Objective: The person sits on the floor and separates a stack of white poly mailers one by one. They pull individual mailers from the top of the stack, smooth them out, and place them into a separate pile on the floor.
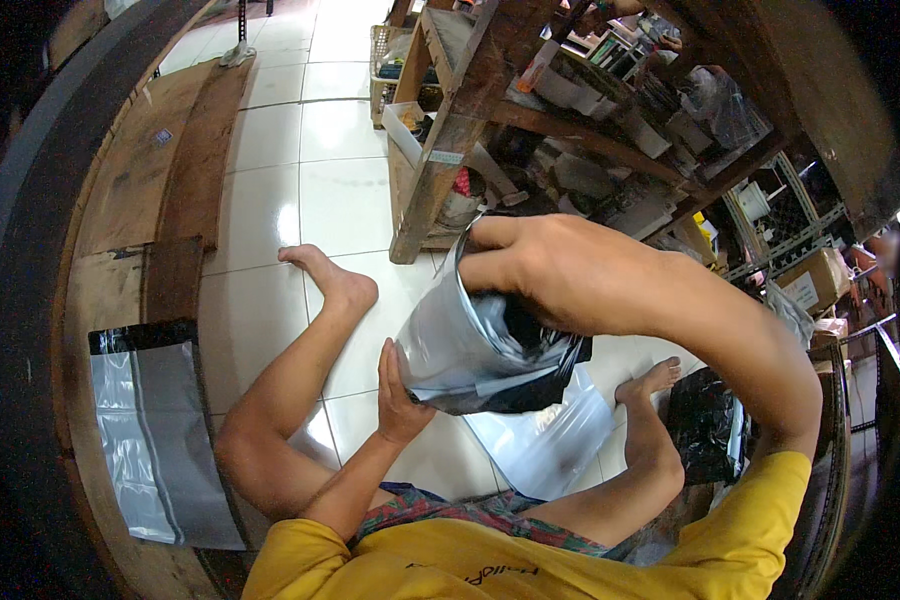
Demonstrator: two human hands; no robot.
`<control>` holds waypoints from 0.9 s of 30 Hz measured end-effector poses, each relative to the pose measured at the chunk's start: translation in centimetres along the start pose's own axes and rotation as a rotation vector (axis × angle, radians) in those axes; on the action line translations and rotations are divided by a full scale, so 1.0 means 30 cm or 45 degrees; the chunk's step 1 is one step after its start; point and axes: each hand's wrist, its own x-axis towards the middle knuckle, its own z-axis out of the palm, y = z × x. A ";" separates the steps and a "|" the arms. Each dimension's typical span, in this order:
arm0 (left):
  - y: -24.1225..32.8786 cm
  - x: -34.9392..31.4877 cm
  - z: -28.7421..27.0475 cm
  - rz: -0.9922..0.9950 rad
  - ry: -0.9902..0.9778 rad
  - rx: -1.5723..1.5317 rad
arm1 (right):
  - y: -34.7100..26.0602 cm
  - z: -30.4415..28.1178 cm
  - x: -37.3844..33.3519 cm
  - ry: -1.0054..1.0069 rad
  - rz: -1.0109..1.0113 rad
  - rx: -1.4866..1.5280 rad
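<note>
A plastic mailing bag (440,345), silvery white outside and black inside, is held up in front of me with its mouth gaping. My left hand (403,400) grips its lower left side, fingers laid up along the plastic. Bent over the top, my right hand (540,265) has its fingers at the far rim; some fingertips are hidden by the bag's mouth, as are its contents. Beneath the held bag, a flat white plastic sheet (555,430) lies on the floor between my legs.
Another grey and black mailing bag (155,440) lies flat on wooden boards (130,200) at left. Black plastic (705,425) lies beside my right foot. A cluttered wooden shelf (450,130) stands ahead, with a white bin (407,130) and a basket (378,80). White tiles (260,205) cover the floor.
</note>
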 end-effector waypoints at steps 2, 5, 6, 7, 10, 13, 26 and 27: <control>-0.002 -0.007 -0.008 0.014 -0.025 0.001 | -0.003 0.002 -0.009 -0.046 -0.068 0.020; 0.007 0.027 0.008 -0.037 -0.012 -0.052 | 0.046 0.007 0.033 -0.013 -0.046 0.124; 0.006 0.043 0.013 -0.051 -0.008 -0.070 | 0.059 0.000 0.044 0.007 -0.015 0.182; 0.003 0.033 0.014 -0.055 -0.018 -0.023 | 0.058 0.000 0.062 0.131 -0.018 0.110; -0.019 0.027 0.035 -0.052 0.027 -0.113 | 0.017 -0.015 0.074 -0.174 0.276 0.102; -0.016 0.029 0.034 -0.066 0.014 -0.040 | -0.013 -0.034 0.044 -0.101 0.561 -0.036; -0.007 0.037 0.029 -0.027 -0.032 -0.012 | 0.036 0.024 0.022 0.210 0.211 -0.036; -0.009 0.042 0.028 -0.032 -0.044 -0.032 | 0.034 0.039 0.027 0.216 0.158 -0.089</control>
